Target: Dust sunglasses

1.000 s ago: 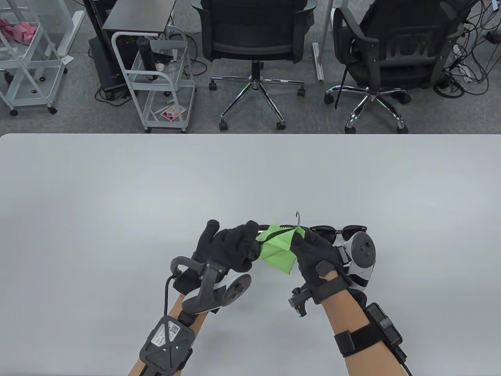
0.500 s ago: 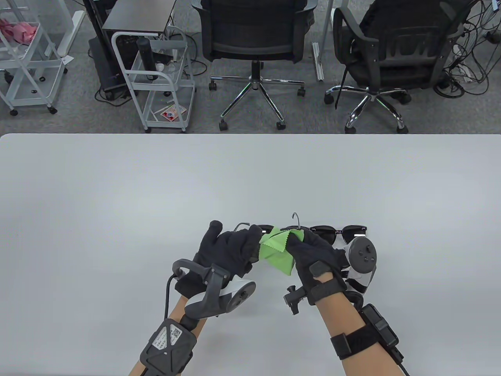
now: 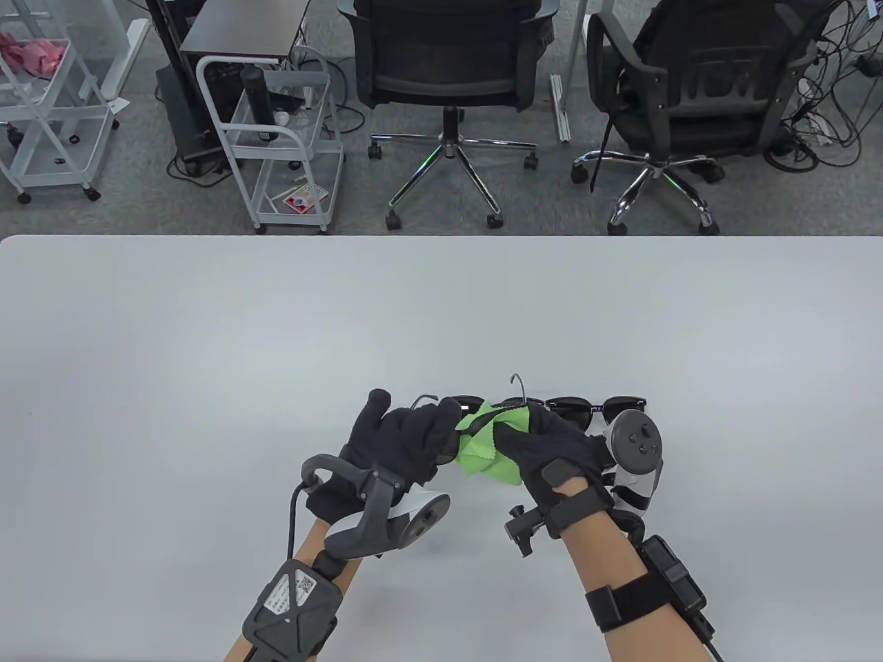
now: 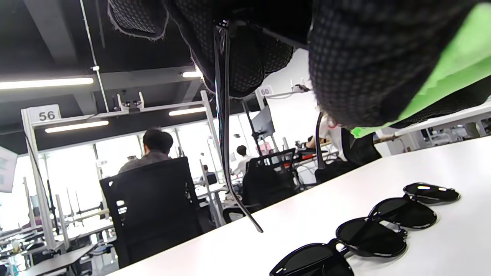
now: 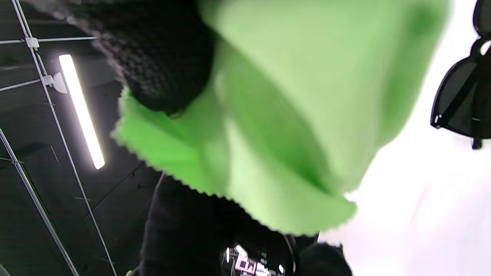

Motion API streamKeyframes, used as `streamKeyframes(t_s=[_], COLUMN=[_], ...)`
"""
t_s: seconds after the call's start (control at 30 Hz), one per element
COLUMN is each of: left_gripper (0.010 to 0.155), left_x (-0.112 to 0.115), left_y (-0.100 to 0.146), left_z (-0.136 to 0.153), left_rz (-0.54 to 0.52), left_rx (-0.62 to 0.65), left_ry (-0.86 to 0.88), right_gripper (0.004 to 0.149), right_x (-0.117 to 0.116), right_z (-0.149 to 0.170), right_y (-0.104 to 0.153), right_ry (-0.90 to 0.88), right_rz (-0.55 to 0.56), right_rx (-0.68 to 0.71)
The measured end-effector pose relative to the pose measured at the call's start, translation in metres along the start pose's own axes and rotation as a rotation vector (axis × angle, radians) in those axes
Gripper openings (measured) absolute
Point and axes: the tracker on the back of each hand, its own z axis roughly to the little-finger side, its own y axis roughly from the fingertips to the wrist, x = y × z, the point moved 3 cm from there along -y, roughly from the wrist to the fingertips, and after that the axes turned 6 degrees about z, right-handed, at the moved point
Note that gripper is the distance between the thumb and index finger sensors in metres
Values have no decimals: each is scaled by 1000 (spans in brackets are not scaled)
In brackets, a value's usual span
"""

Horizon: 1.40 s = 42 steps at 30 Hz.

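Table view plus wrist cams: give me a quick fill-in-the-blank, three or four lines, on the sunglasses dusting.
1. The cloth in the right hand is ____ in colour.
2. The left hand holds a pair of ____ off the table.
3. In the left wrist view, ____ dark lenses of spare sunglasses lie in a row on the table.
4. Beyond the table stand two black office ____.

Missing words: green; sunglasses; four; chairs

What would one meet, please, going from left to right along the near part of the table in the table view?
left hand → green cloth → right hand → sunglasses lying on the table
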Motion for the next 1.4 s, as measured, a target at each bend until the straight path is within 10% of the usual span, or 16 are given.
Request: streamKeyframes(t_s=[0.57, 0.8, 1.13, 1.4], left_gripper=[97, 98, 99, 97], left_x=[-7, -22, -24, -27], left_y=[8, 8, 3, 6], left_z=[57, 28, -2, 5], left_rz=[-71, -124, -118, -118], left_rx=[-180, -92, -12, -29], left_ry=[280, 164, 113, 126], right_gripper=[54, 57, 41, 42], right_x=[-33, -61, -45, -52], right_z=[-3, -2, -2, 6], right_y=[-1, 11, 15, 13], right_ry=[-68, -73, 35, -87], right_rz=[-376, -384, -94, -227], right_rx=[87, 57, 18, -5])
